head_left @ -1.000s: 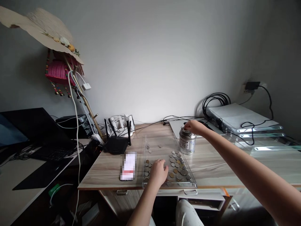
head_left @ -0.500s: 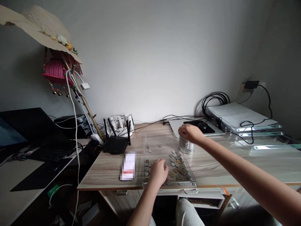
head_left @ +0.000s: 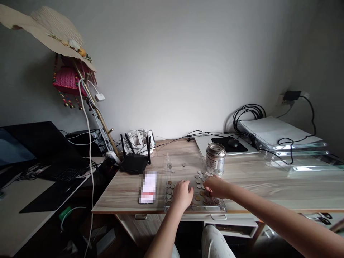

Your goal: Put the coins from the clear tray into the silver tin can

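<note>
A clear plastic tray (head_left: 185, 208) lies at the desk's front edge, with silver and gold coins (head_left: 198, 181) spread over its right part and more along its left side. My left hand (head_left: 182, 195) rests over the tray's middle, fingers curved down and thumb apart, with nothing visible in it. Among the right-hand coins, my right hand (head_left: 217, 186) reaches down with its fingers drawn together. Whether a coin is between those fingertips is hidden. Just behind my right hand stands a silver tin (head_left: 215, 161) with a printed label and a slot in its lid.
Left of the tray lies a phone (head_left: 147, 188) with a blurred screen. A black router (head_left: 133, 163) stands behind it. A mouse (head_left: 233, 143) on a black pad and stacked clear trays (head_left: 282, 143) with cables are at the back right. A laptop (head_left: 48, 154) is far left.
My right hand has come down from the top of the tin to the coins in the tray, uncovering the lid. My left hand has stayed over the tray. The view has shifted slightly.
</note>
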The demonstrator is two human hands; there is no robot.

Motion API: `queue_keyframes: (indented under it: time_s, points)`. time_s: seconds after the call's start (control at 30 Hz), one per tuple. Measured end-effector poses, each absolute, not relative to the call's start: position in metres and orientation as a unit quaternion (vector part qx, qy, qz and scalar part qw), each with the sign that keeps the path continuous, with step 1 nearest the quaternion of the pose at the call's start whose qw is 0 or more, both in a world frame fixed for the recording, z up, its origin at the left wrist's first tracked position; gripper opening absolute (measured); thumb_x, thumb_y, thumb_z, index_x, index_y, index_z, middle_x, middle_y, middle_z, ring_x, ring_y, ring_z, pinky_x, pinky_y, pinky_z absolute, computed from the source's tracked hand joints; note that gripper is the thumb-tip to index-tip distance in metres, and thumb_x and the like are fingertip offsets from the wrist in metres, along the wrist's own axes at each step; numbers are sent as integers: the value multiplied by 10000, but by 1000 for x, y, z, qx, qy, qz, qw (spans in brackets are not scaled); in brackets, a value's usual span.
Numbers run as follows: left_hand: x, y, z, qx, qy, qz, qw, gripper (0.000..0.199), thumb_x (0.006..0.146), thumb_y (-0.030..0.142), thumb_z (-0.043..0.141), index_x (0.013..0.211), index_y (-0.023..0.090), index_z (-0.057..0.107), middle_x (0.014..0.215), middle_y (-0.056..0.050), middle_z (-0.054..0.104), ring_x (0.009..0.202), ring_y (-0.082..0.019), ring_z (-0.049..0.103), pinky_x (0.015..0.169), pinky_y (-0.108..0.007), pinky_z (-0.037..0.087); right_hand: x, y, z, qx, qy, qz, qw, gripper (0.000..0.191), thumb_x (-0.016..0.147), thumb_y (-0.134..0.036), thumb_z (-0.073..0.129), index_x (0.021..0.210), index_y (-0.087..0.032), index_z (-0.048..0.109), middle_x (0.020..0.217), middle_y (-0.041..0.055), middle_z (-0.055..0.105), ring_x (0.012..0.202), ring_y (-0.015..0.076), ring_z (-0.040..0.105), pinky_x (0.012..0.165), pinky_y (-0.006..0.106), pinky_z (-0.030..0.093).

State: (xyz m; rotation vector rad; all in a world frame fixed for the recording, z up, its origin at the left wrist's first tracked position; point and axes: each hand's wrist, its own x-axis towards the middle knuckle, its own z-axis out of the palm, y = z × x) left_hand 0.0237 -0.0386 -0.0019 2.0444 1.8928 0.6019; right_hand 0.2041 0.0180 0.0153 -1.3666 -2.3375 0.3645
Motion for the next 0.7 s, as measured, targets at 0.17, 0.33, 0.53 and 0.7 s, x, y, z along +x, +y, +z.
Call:
queue_keyframes:
  time_s: [0.17,0.33,0.53,0.7]
  points:
    - [24,-39,-2,711,659,204,140,308,852,266,459,1077,155,637,1079,-115,635,1038,-230,554,900,-301,399,207,19,64,-459,-882,91,59,126,741,-196,592,695,-237,702,726,40,695,681,200,641,618,309,481]
    - [24,-40,0,710,663,188,143,306,858,268,454,1090,173,628,1083,-90,634,1038,-202,553,898,-275,399,229,54,131,-537,-832,-8,136,190,777,-275,558,833,-224,732,856,44,713,774,179,633,616,240,434]
    - [25,-40,1,709,667,182,136,302,863,271,449,1089,174,624,1102,-81,630,1050,-187,550,900,-259,392,247,92,145,-597,-780,-83,170,240,789,-299,523,909,-238,721,909,42,710,825,176,622,625,223,417]
    - [25,-40,1,711,666,178,136,297,866,270,444,1084,180,625,1079,-80,636,1045,-183,551,891,-255,389,250,104,137,-621,-778,-52,79,249,735,-164,529,872,-232,725,909,49,706,832,187,628,630,236,421]
